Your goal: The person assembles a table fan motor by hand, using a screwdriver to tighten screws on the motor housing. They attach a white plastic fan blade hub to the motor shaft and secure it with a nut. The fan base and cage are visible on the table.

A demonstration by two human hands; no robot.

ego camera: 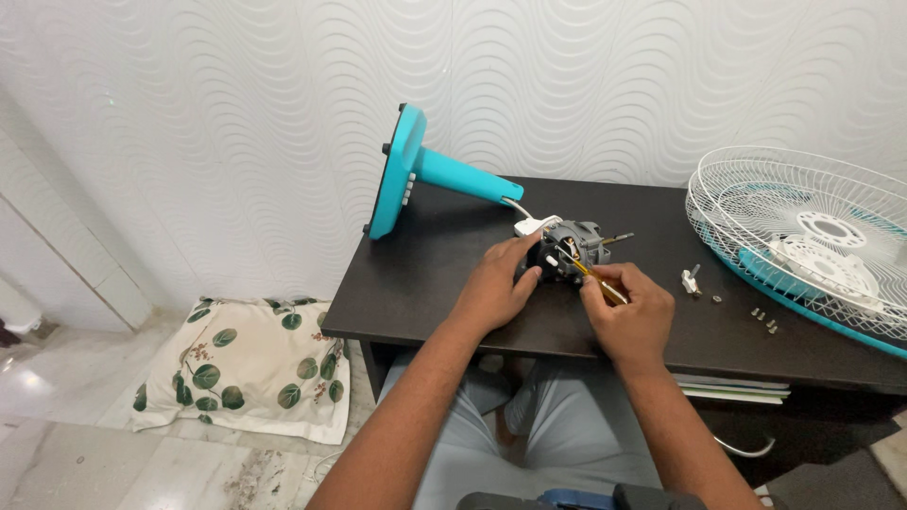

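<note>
Forearms: two bare forearms rise from the bottom edge over pale trousers, meeting at the middle of the table.
Left hand (pixel 493 288): curled around the near side of the fan motor (pixel 571 247), fingers closed on its housing, steadying it.
Right hand (pixel 630 307): pinched shut on a slim yellow-handled screwdriver (pixel 593 276), whose tip reaches into the motor's near face.
Fan motor: dark grey ribbed metal, lying on its side at mid-table, with a thin shaft sticking out to the right and a white cable running from it to the stand.
Stand (pixel 425 173): smooth turquoise plastic, round base tipped up on edge with its neck pointing at the motor, just behind the left hand.
Loose parts: a small white clip (pixel 692 280) and several small screws (pixel 763 319) lie right of the right hand, apart from it.
Fan guard (pixel 803 236): white wire grille over a turquoise rim, overhanging the table's right end.
Table (pixel 416 283): dark matt top; bare room on its left half, front edge close under the wrists.
Floor: a leaf-printed cushion (pixel 248 364) lies left of the table, on pale tiles.
Wall: white with embossed waves, touching the table's back edge.
</note>
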